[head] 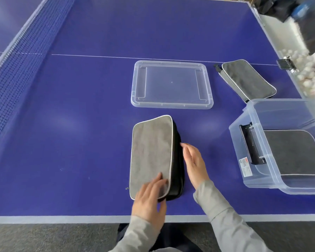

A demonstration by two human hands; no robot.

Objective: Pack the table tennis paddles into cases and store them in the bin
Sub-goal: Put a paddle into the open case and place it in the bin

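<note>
A grey paddle case (151,153) with white piping and black sides lies on the blue table near its front edge. My left hand (150,198) rests flat on the case's near corner, fingers spread. My right hand (194,160) lies open against the case's right side, touching its black edge. A second grey case (247,79) lies at the back right of the table. A clear plastic bin (251,180) stands at the right, with a third case (293,151) lying inside it. No paddle is visible.
The bin's clear lid (171,104) lies flat on the table behind the near case. The net (16,57) runs along the left. A trough of white balls (309,75) sits off the table's right edge. Grey floor lies below the front edge.
</note>
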